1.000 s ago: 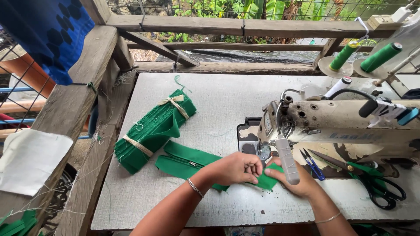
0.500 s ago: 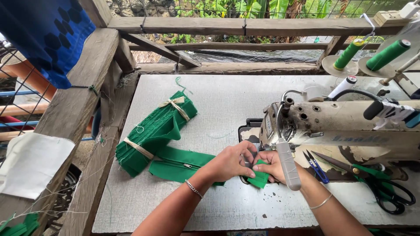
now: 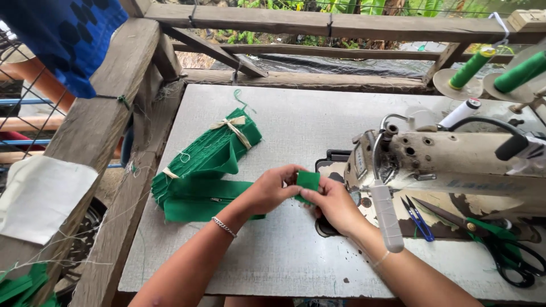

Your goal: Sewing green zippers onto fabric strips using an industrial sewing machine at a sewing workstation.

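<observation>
While both hands meet just in front of the sewing machine [image 3: 455, 156], they pinch one small green fabric piece [image 3: 308, 181] between them: the left hand [image 3: 272, 190] grips its near-left edge with thumb and fingers closed on the cloth, and the right hand [image 3: 335, 204] clasps the other edge from below. That piece sits raised off the grey table [image 3: 296, 119], close to the machine's needle end. A flat green fabric strip [image 3: 196, 207] lies on the table farther from the machine, partly under the left wrist, and beyond it rests a tied bundle of green fabric [image 3: 213, 153]. Green-handled scissors [image 3: 506, 250] and small blue snips [image 3: 418, 219] lie on the machine bed, on its far side from the hands, and two green thread spools [image 3: 472, 67] stand behind the machine.

To handle this well, I would judge that the edges should be lined up square, the fold kept taut between both pinches, and the fingertips held clear of the needle area while the cloth is brought toward the machine
</observation>
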